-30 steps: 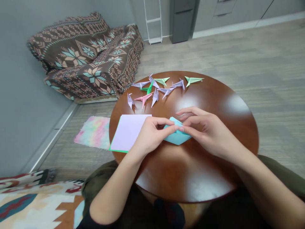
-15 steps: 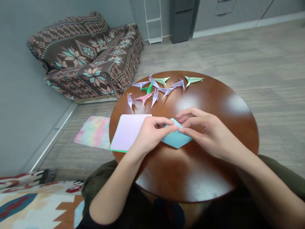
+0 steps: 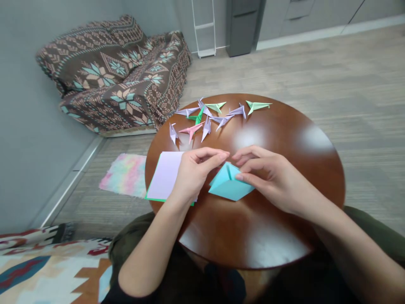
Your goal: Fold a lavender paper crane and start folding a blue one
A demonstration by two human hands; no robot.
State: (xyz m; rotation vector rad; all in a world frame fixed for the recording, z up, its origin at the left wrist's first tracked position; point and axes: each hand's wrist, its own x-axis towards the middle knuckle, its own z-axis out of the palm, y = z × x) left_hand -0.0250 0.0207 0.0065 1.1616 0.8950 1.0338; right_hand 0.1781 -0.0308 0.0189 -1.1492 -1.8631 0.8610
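A light blue folded sheet of origami paper (image 3: 232, 188) rests on the round brown table, its upper flap partly raised with a crease down the middle. My right hand (image 3: 268, 173) grips the paper's right edge between thumb and fingers, covering that corner. Just above and left of the paper, my left hand (image 3: 201, 169) has thumb and forefinger pressed together, with nothing visible between them. Under my left wrist lies a stack of square paper (image 3: 166, 175), lilac on top with a green edge showing.
Toward the far side of the table (image 3: 297, 160) lie several folded paper cranes: lilac ones (image 3: 206, 128), a pink one (image 3: 191, 131), a dark green one (image 3: 198, 117) and light green ones (image 3: 257, 106). Beyond stands a sofa (image 3: 126, 84) with a patterned cover; a fluffy pastel rug (image 3: 123, 175) is on the floor.
My left hand has come off the blue paper and shifted slightly left and up. The paper's upper flap now shows opened, while my right hand stays at its right side.
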